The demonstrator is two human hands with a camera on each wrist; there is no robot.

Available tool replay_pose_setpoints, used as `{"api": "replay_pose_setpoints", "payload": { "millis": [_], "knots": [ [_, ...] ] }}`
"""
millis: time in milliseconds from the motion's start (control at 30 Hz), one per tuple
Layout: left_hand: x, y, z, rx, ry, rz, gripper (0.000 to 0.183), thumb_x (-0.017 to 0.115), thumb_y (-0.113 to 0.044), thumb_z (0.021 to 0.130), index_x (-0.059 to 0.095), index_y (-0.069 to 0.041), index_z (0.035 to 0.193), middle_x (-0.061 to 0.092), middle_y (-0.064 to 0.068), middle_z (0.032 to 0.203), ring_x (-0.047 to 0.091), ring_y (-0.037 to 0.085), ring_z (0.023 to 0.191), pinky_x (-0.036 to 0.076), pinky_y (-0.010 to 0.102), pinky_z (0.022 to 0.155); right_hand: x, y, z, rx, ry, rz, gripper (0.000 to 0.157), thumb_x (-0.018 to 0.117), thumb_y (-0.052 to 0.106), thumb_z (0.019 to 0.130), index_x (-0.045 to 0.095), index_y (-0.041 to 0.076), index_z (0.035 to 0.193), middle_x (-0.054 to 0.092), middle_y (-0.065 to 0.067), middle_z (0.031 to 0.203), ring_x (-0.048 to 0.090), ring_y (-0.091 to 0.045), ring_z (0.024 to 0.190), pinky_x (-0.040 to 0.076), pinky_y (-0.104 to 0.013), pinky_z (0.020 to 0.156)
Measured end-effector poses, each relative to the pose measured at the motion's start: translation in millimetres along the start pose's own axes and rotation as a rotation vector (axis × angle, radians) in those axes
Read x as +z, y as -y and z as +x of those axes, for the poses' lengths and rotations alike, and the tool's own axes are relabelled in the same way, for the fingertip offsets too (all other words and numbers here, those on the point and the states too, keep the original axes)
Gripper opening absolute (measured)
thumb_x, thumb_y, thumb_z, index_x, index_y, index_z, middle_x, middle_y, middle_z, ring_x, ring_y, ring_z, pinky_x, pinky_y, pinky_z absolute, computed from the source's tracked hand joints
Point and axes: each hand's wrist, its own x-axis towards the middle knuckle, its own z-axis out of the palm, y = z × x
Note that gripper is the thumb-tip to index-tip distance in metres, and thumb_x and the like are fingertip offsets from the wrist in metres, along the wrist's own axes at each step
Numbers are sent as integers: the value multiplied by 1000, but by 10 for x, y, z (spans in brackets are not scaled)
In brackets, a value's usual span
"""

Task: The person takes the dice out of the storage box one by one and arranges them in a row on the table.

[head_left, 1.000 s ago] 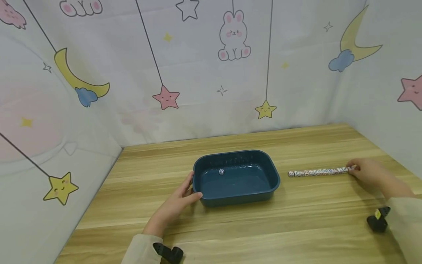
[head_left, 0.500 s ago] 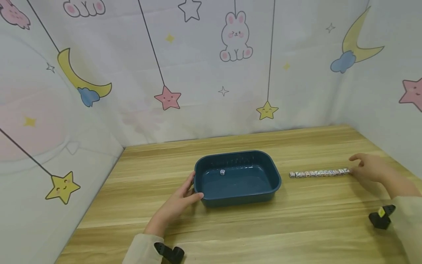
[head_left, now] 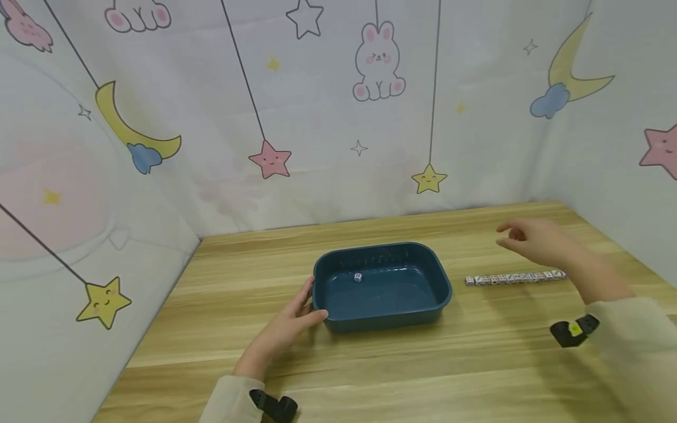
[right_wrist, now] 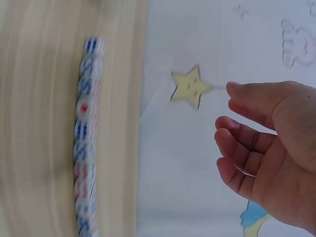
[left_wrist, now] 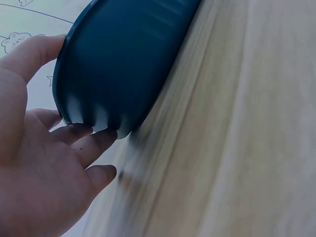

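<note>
In the head view my left hand [head_left: 282, 332] is at the left end of a dark blue rectangular tray [head_left: 383, 322]. Its thumb touches the near left rim, and its fingertips rest against the outer end wall [left_wrist: 113, 69]. One white die [head_left: 358, 277] lies inside the tray toward the back left. My right hand [head_left: 545, 241] is raised beyond a straight row of white dice [head_left: 515, 278] on the table, and its forearm passes over the row's right end. Seen from the right wrist, this hand [right_wrist: 266, 148] has loosely bent fingers with nothing between them. Red and blue pips mark the dice [right_wrist: 84, 131].
Underneath is a wood-grain table [head_left: 402, 376]. White cloth walls [head_left: 317, 111] printed with stars, moons and rabbits stand at its back and sides. A black wrist camera [head_left: 573, 330] sits at the right sleeve, another wrist camera [head_left: 272, 405] at the left.
My right hand has left the right end of the dice row and moved up and to the left, over the far side of the row. My left hand stays at the tray.
</note>
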Motion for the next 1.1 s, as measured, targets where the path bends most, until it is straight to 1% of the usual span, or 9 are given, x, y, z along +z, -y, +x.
{"api": "replay_pose_setpoints", "payload": {
  "millis": [167,233,367,567,700,800,967,1100],
  "knots": [
    [3,4,-1,5,-3,-1,81,63,-23,94,11,-24,156,14,7,161,30,32,142,23,52,114,62,411,164,-78,5,47,35,59,22,96,61,-4,121,64,-3,86,56,-14,73,47,-35,65],
    [4,2,-5,6,-5,-1,81,63,-23,94,11,-23,156,14,8,161,30,32,142,23,52,114,100,555,229,-101,18,71,34,60,20,96,61,-3,120,63,-3,85,55,-13,71,46,-33,64],
    [5,-5,-13,4,-8,-3,81,63,-22,94,11,-22,156,15,8,161,30,33,142,23,52,114,190,830,361,-150,28,116,31,60,19,95,62,-1,119,62,-2,83,53,-14,70,46,-33,64],
    [0,-9,-11,5,-3,-2,82,64,-25,94,11,-23,156,14,7,161,29,32,142,23,51,114,318,1181,534,-218,15,127,32,61,21,95,63,1,119,63,-2,83,55,-14,71,47,-34,66],
    [0,-5,-3,8,5,-3,84,65,-28,93,11,-24,156,15,6,161,30,31,142,24,51,114,401,1327,620,-233,35,146,32,61,21,95,63,1,121,63,-2,84,54,-15,72,48,-35,69],
    [0,-4,-1,9,3,-11,83,65,-28,93,11,-25,156,14,6,161,30,31,142,24,51,114,476,1403,680,-238,60,176,33,61,20,95,62,1,122,62,-2,83,52,-15,70,47,-35,69],
    [-5,-4,-6,7,0,-9,83,65,-30,93,11,-26,156,14,6,161,29,31,142,24,52,114,650,1494,778,-245,93,202,33,61,20,95,61,1,123,57,-1,76,47,-14,63,42,-32,64],
    [-13,5,-11,9,7,-10,85,66,-32,92,11,-26,156,14,6,161,29,32,142,24,52,114,798,1566,831,-240,125,241,32,61,19,95,62,0,121,57,-2,75,48,-14,63,42,-30,62]
  ]
}}
